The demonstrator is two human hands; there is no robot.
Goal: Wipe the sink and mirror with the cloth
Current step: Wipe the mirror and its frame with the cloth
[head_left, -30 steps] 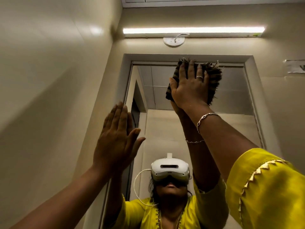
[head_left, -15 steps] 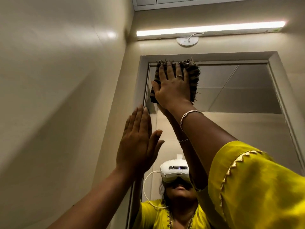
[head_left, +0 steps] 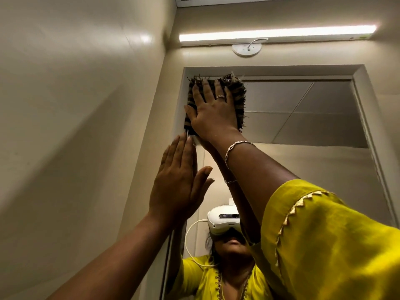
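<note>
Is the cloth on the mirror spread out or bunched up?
Spread out: the cloth lies flat under the right hand, fingers straight, fringe showing around.

One view only: head cam, wide-angle, lines bend at edges. Looks steeply up & fwd, facing mirror point(head_left: 303, 126) about square-on, v. close; glass fills centre & right. Own headset point(head_left: 224, 219) shows reflected low-centre. Frame top takes in tube light point(head_left: 277, 33); left third is side wall point(head_left: 75, 105); yellow sleeve point(head_left: 324, 245) crowds btm-right. Mirror's lower edge prob. below frame, can't confirm.
</note>
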